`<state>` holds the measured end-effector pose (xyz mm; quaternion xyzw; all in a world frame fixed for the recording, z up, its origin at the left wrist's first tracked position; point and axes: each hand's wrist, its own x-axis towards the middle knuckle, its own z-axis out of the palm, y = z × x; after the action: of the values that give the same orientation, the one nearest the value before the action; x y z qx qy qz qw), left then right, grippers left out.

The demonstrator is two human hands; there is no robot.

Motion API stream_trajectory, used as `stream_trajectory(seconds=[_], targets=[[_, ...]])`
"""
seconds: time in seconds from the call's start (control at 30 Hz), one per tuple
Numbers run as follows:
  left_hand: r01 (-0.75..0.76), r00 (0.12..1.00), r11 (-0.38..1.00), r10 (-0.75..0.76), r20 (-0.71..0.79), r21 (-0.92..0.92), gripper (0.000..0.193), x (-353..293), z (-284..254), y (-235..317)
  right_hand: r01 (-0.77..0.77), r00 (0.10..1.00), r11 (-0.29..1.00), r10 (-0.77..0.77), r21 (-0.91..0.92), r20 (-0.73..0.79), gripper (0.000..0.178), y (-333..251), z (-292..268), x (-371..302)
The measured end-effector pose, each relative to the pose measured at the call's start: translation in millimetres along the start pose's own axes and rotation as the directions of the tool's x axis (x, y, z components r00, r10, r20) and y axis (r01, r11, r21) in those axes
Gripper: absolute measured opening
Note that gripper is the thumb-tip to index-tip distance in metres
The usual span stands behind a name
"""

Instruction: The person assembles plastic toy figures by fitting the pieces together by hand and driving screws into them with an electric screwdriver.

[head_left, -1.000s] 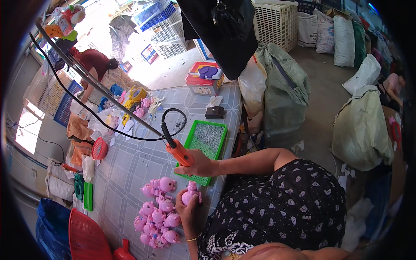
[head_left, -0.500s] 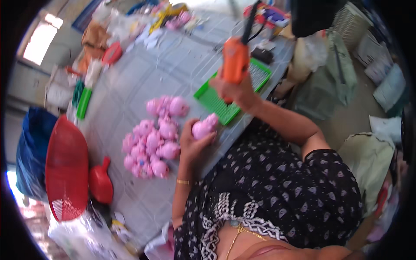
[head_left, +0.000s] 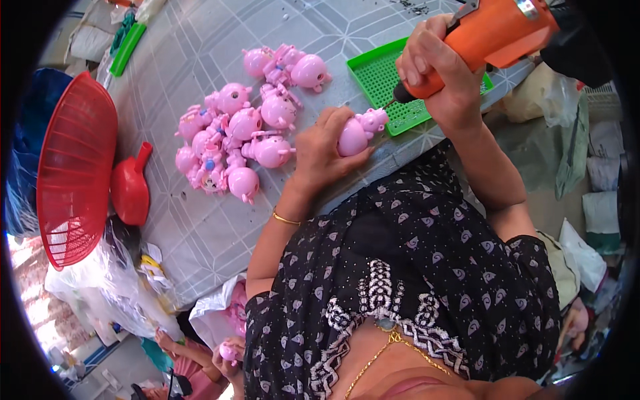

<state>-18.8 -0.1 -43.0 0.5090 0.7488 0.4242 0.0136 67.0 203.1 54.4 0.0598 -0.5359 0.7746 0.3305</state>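
Head view.

Left hand [head_left: 327, 143], one: closed round the body of a pink toy figure [head_left: 353, 137], fingers over the far side, thumb along the near side. The figure is held above the worktop [head_left: 160, 100], its rounder part in the palm, its narrower, knobbed end clear of the grip.

Right hand [head_left: 447, 73], one: wrapped round an orange power tool [head_left: 503, 40] with a dark nose [head_left: 403, 93] and thin bit.

Governing relation: the figure's long axis runs up and to the right, out of the left hand, roughly in line with the bit, which points down and left at the knobbed end. Tip and figure lie very close; whether they touch cannot be told. The left hand is the nearer to the figure; the right is above and to its right.

Surroundings: green perforated tray [head_left: 413, 125], beneath the tool's nose; cluster of similar pink figures [head_left: 243, 125], left of the left hand; red basket [head_left: 77, 167] and red scoop [head_left: 131, 190], far left.
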Motion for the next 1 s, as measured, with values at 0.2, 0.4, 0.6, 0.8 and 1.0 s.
stream_trajectory(seconds=[0.2,0.4,0.6,0.8,1.0], targets=[[0.008,1.0,0.999,-0.008,0.012,-0.036,0.059,-2.5,1.7,4.4,-0.039,0.998,0.999,0.039,-0.003,0.043,0.022,3.9,6.5,0.5],[-0.001,1.0,1.0,0.001,-0.003,-0.025,0.059,-3.9,3.8,10.7,-0.007,0.99,1.0,0.011,-0.029,0.138,0.019,2.6,3.6,1.4],[-0.02,0.999,1.0,0.019,-0.039,-0.02,0.057,-2.6,6.7,13.6,-0.039,0.989,0.999,0.042,-0.027,0.143,0.019,0.4,0.5,-1.9],[-0.038,0.998,0.999,0.037,-0.045,-0.017,0.056,-2.0,7.5,18.5,-0.033,0.983,0.998,0.04,-0.046,0.181,0.019,0.0,-4.0,-2.5],[-0.017,1.0,1.0,0.017,-0.027,-0.011,0.053,-1.2,4.7,25.4,-0.051,0.985,0.997,0.06,-0.056,0.16,0.021,-1.6,-1.8,-3.6]])
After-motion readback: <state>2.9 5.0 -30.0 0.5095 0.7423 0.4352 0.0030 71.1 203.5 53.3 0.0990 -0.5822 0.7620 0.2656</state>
